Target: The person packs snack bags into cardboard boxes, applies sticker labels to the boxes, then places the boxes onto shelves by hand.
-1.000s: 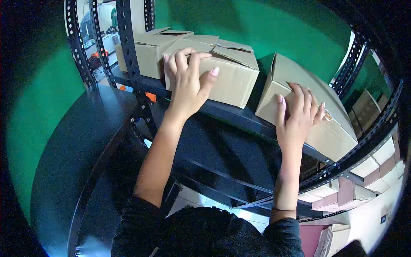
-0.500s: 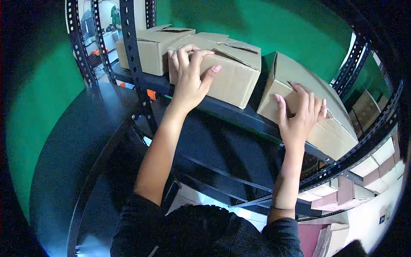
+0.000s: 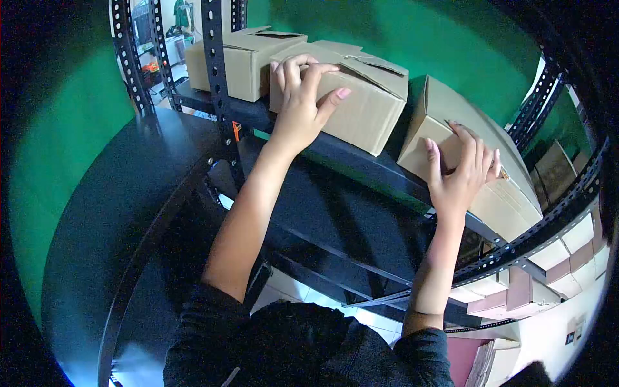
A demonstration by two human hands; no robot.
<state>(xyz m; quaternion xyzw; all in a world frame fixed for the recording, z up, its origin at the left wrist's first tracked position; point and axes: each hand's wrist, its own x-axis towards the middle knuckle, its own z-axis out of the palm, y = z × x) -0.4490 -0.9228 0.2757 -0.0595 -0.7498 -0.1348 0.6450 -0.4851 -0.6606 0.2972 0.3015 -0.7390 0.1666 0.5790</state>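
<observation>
Three brown cardboard boxes stand in a row on a black metal shelf. My left hand point(image 3: 302, 106) rests against the middle box point(image 3: 364, 116), fingers bent over its top front edge and thumb apart on the front face. That box's top flaps stand slightly raised. My right hand point(image 3: 459, 173) lies on the right box point(image 3: 493, 129), fingers spread at the top front edge and thumb on the front. What its fingertips touch is partly hidden. Both hands are open, with no box lifted. The left box point(image 3: 235, 68) sits behind a shelf post, untouched.
Perforated black posts point(image 3: 216, 77) and a shelf rail point(image 3: 361, 164) frame the boxes. A lower dark shelf surface point(image 3: 335, 193) lies below. At left is a curved-looking black surface point(image 3: 109, 193). Green backing point(image 3: 445, 39) stands behind. Pink and white boxes point(image 3: 516, 293) are at lower right.
The view has shifted, so the shelf and the boxes appear a little further right and higher. Both hands keep their places on the boxes.
</observation>
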